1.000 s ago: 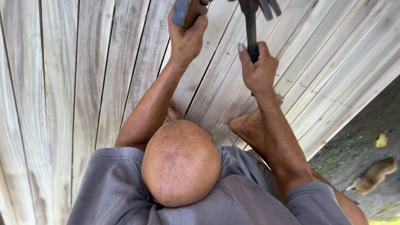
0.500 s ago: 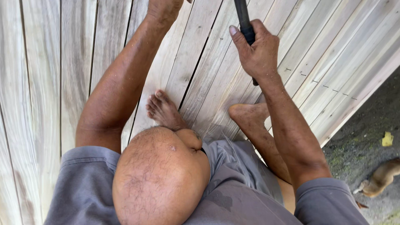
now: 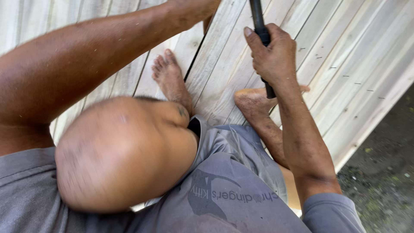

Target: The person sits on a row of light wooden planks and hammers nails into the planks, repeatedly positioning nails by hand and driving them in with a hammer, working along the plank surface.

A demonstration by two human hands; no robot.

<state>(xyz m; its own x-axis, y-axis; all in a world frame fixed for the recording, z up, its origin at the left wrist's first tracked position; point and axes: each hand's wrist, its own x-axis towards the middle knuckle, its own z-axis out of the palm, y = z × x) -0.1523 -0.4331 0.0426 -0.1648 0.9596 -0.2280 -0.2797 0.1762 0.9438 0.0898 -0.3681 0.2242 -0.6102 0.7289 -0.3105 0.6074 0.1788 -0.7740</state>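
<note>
Fingers of the right hand [image 3: 276, 56] clench a black handle [image 3: 260, 26] above pale wooden boards [image 3: 345, 51]; the left hand's [image 3: 194, 8] grip cannot be told.

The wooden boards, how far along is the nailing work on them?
Done: the pale boards on the right already carry rows of small dark fastener marks. In hand: the right hand grips a black tool handle; the left hand reaches out of frame. Left: boards by the bare feet show no marks.

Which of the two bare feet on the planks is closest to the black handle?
The foot directly under the right hand: the end of the black handle overlaps it. The other foot lies apart, further left, beside a dark plank gap.
</note>
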